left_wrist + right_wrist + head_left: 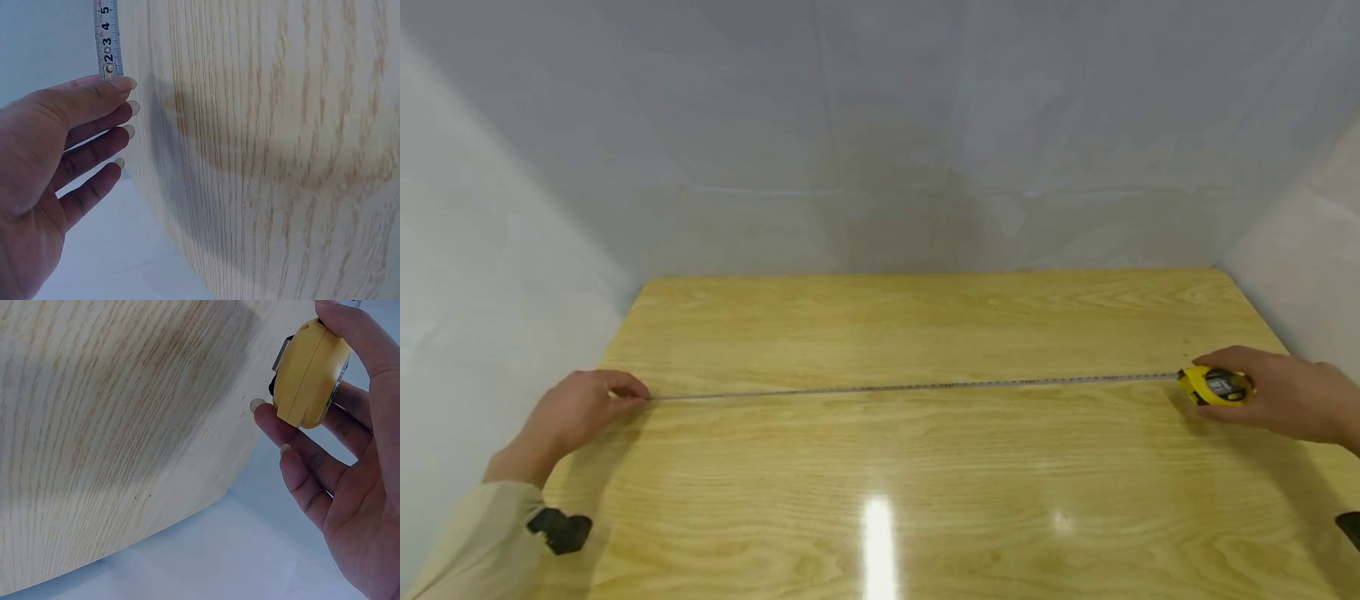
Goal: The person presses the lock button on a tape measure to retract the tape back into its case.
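Observation:
A yellow and black tape measure (1217,386) sits in my right hand (1285,392), gripped between thumb and fingers near the table's right side. Its pale blade (925,386) stretches nearly straight across to the left. At the far end, my left hand (580,408) pinches the blade's tip between thumb and forefinger. The left wrist view shows the low numbers on the blade (106,37) beside the thumb, while the other fingers are spread loosely. In the right wrist view the yellow case (310,372) is seen side-on, held above the wood surface.
A light wood-grain table (865,458) lies under both hands, with rounded far corners. Pale sheeting (887,167) rises behind it and on both sides. Dark wrist devices show at the left sleeve (490,533) and at the right edge.

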{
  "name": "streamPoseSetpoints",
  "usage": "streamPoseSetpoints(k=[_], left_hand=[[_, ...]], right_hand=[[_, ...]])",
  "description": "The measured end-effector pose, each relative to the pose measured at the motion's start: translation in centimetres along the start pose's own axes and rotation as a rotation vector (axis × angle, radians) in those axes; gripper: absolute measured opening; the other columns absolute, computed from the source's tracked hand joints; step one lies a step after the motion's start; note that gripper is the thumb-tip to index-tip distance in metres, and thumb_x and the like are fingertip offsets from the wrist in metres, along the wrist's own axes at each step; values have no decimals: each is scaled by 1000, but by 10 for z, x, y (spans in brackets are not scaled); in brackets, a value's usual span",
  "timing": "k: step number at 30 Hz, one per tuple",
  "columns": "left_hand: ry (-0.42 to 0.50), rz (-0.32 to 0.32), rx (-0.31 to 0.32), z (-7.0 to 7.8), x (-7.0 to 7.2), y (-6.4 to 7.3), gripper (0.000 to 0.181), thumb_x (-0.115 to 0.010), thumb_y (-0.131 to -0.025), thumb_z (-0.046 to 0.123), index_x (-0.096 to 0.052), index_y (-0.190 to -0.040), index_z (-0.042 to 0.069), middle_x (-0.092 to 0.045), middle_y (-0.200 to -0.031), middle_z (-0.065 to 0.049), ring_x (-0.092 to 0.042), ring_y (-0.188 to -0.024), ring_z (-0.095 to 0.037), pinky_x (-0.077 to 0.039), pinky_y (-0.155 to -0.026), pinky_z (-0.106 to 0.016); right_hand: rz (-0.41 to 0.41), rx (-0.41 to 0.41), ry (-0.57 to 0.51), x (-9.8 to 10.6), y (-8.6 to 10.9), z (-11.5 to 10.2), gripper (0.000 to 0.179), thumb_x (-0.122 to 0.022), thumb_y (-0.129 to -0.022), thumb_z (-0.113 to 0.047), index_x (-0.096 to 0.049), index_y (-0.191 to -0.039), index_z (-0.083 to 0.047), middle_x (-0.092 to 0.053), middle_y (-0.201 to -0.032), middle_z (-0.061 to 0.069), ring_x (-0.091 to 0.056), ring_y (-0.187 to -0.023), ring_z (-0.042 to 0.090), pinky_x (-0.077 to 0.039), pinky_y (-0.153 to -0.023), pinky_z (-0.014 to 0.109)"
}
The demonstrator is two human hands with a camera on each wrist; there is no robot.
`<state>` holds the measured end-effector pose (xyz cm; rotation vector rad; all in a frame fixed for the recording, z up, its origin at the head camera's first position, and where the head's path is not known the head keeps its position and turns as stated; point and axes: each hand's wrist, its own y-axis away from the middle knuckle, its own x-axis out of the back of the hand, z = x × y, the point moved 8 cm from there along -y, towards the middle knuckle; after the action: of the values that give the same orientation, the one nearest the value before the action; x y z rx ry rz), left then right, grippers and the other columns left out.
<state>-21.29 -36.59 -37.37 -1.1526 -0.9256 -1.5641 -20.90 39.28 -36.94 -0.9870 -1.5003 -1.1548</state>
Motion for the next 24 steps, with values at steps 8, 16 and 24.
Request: streamPoseSetpoints(k=[8, 16, 24], left_hand=[[-9, 12, -11, 4, -1, 0, 11, -71, -88, 21, -74, -94, 12, -70, -86, -3, -64, -75, -25, -51, -66, -47], [-4, 25, -30, 8, -2, -2, 12, -71, -88, 22, -74, -94, 12, -70, -88, -3, -64, -76, -25, -51, -66, -48], [-10, 19, -25, 9, -2, -2, 8, -71, -87, 21, -74, -92, 14, -70, -87, -3, -64, -77, -27, -50, -67, -48]], right_hand=[[5, 16, -2, -3, 0, -2, 91, -68, -73, -68, -51, -129, 1, -55, -116, 30, -57, -70, 19, -43, -48, 31], [28, 62, 30, -1, -1, -13, 88, -68, -75, -65, -53, -129, 1, -55, -118, 29, -58, -73, 19, -41, -48, 28], [38, 80, 13, 0, -3, -20, 84, -70, -76, -62, -53, -129, 0, -56, -118, 28, -58, -74, 18, -41, -49, 27]])
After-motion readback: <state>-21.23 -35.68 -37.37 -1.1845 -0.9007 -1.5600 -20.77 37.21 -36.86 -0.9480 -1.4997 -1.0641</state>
